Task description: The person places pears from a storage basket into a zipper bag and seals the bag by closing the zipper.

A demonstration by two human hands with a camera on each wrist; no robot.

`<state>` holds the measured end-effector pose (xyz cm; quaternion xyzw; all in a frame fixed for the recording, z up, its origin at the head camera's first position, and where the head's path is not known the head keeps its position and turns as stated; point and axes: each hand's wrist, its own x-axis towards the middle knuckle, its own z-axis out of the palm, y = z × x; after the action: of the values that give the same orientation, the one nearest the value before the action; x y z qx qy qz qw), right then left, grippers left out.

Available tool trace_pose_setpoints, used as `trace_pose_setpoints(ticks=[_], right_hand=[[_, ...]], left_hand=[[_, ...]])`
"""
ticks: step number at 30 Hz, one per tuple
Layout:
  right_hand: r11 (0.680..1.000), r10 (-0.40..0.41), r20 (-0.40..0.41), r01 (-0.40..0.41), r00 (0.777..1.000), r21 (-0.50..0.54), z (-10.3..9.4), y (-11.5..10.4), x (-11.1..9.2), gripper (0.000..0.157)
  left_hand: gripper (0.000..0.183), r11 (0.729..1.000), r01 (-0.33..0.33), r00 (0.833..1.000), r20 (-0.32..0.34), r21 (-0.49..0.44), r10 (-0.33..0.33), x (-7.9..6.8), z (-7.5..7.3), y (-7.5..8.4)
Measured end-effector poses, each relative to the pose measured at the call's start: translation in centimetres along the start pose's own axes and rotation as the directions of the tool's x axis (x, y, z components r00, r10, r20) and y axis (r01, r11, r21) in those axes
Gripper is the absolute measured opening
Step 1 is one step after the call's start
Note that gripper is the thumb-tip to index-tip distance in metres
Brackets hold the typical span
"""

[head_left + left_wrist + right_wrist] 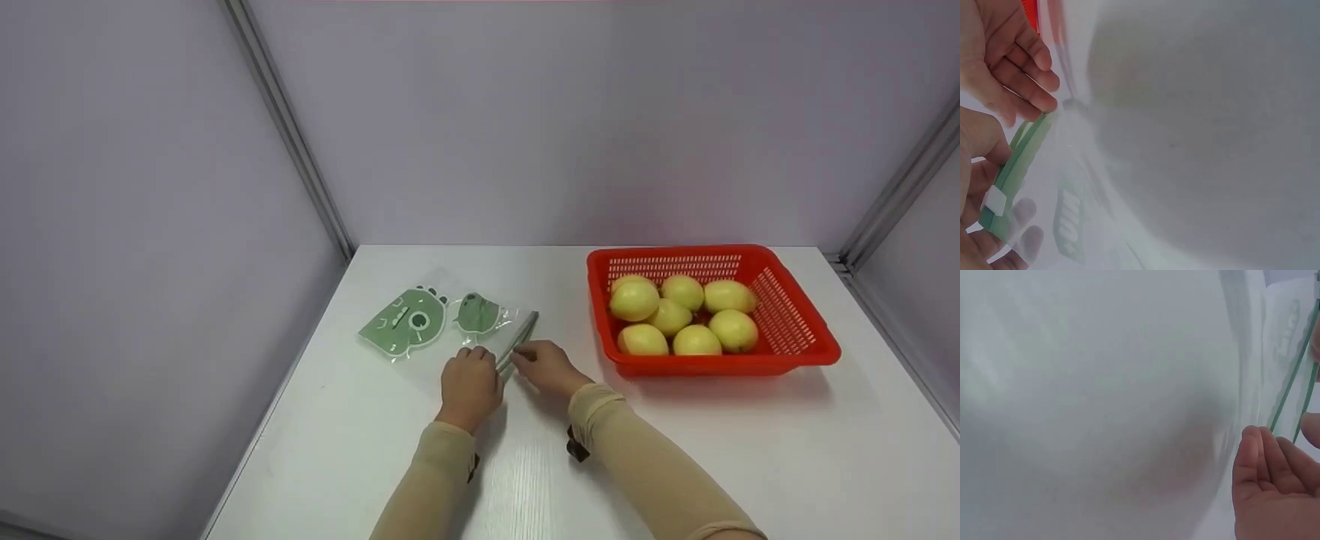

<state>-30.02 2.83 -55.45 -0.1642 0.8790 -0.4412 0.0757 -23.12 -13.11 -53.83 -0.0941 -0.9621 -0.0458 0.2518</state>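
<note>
A clear plastic zip bag with a green zip strip lies at the middle of the table, its mouth toward the person. My left hand grips the strip beside a white slider, some fingers showing through the clear film. At the strip's other end is my right hand, thumb on one side and fingers on the other. In the right wrist view two green lines of the mouth stand slightly apart above the right hand's fingers. Puffed, blurry film fills most of both wrist views.
Green cartoon prints on clear plastic, a larger one-eyed face and a smaller head, lie beyond the left hand. A red plastic basket at right holds several yellow-green round fruits. Pale walls enclose the white table.
</note>
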Motion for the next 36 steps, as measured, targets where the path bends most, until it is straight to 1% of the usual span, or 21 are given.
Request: trace_pose_setpoints(ticks=[5,7,10,11,15,16,18,20,23,26,30,32,34,36], right_hand=[[0.996,0.044,-0.033,-0.042,0.998,0.075,0.3,-0.3,-0.1,0.024],[0.993,0.067,-0.043,-0.062,0.997,0.097,0.3,-0.4,-0.1,0.022],[0.992,0.075,-0.055,-0.069,0.996,0.105,0.2,-0.4,-0.3,0.018],[0.993,0.068,-0.055,-0.062,0.996,0.102,0.2,-0.5,-0.4,0.017],[0.996,0.01,-0.061,-0.005,0.998,0.085,0.1,-0.8,-0.8,0.015],[0.997,-0.015,-0.06,0.02,0.998,0.079,0.1,-0.9,-0.9,0.015],[0.996,-0.041,-0.055,0.045,0.998,0.076,0.0,-0.9,-1.1,0.015],[0.996,-0.059,-0.041,0.061,0.997,0.071,0.0,-0.9,-1.2,0.014],[0.996,-0.067,-0.016,0.068,0.998,0.054,0.0,-0.7,-1.5,0.013],[0.997,-0.08,-0.001,0.08,0.997,0.016,-0.2,-0.6,-1.7,0.012],[0.996,-0.084,0.004,0.084,0.996,-0.039,-0.6,-0.3,-2.0,0.013],[0.996,-0.075,0.007,0.075,0.997,-0.055,-0.9,0.0,-2.1,0.013],[0.997,-0.056,0.011,0.057,0.998,-0.059,-1.1,0.3,-2.3,0.012],[0.997,-0.037,0.009,0.038,0.999,-0.071,-1.3,0.6,-2.4,0.011]], left_hand=[[0.016,1.0,0.011,0.999,-0.041,0.013,-0.011,0.1,-0.4,0.6],[0.017,1.0,0.011,0.999,-0.037,0.021,-0.01,0.1,-0.4,1.0],[0.02,1.0,0.003,1.0,-0.015,0.018,-0.003,0.1,-0.3,1.4],[0.022,1.0,0.003,1.0,-0.005,0.013,-0.003,0.2,-0.3,1.4],[0.026,1.0,0.02,0.997,0.071,-0.009,-0.02,0.7,-0.4,1.5],[0.026,1.0,0.022,0.996,0.09,-0.004,-0.021,0.9,-0.5,1.4],[0.025,1.0,0.018,0.992,0.125,0.008,-0.019,1.3,-0.5,1.4],[0.025,1.0,0.001,0.989,0.145,0.03,-0.006,1.6,-0.6,1.5],[0.029,0.998,-0.022,0.989,0.149,0.063,0.012,1.9,-0.6,1.4],[0.033,0.995,-0.042,0.993,0.115,0.087,0.032,2.2,-0.8,1.3],[0.025,0.993,-0.062,0.998,0.024,0.102,0.06,2.5,-1.2,1.1],[0.02,0.992,-0.069,0.997,-0.026,0.107,0.072,2.7,-1.5,1.0],[0.018,0.991,-0.073,0.995,-0.06,0.111,0.08,2.8,-1.8,0.8],[0.018,0.989,-0.085,0.992,-0.08,0.12,0.095,2.9,-2.0,0.6]])
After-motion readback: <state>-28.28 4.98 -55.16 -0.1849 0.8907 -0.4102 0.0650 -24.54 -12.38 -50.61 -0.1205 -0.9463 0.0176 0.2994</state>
